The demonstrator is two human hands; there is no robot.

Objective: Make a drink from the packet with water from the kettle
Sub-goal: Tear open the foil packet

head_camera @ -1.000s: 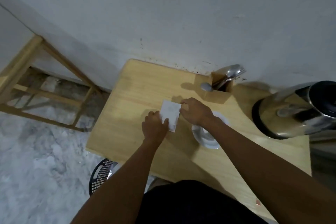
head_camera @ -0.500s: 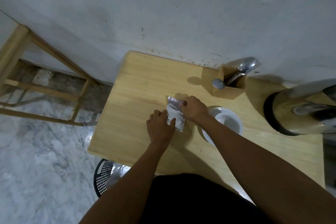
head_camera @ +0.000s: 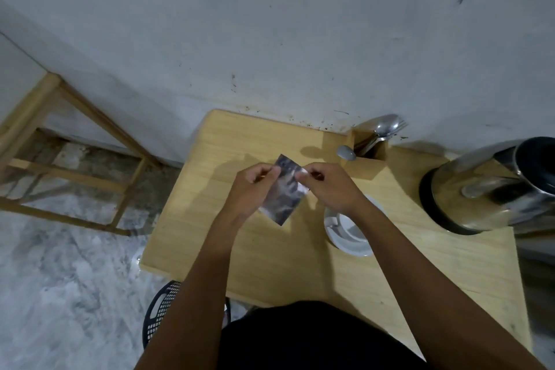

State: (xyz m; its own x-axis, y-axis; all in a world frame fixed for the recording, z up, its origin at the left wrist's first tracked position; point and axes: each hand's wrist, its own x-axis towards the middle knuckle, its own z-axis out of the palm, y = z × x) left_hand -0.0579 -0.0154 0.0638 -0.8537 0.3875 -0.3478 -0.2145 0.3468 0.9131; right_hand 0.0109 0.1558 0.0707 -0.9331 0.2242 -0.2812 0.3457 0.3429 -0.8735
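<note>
The packet is gripped at its top edge between the fingers of left hand and right hand, above the table

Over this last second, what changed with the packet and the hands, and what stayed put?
The packet came up off the table: a second ago both hands pressed it flat, now the left hand and right hand pinch its top edge in the air, as if to tear it. The cup, the cutlery holder and the kettle kept their places.
</note>
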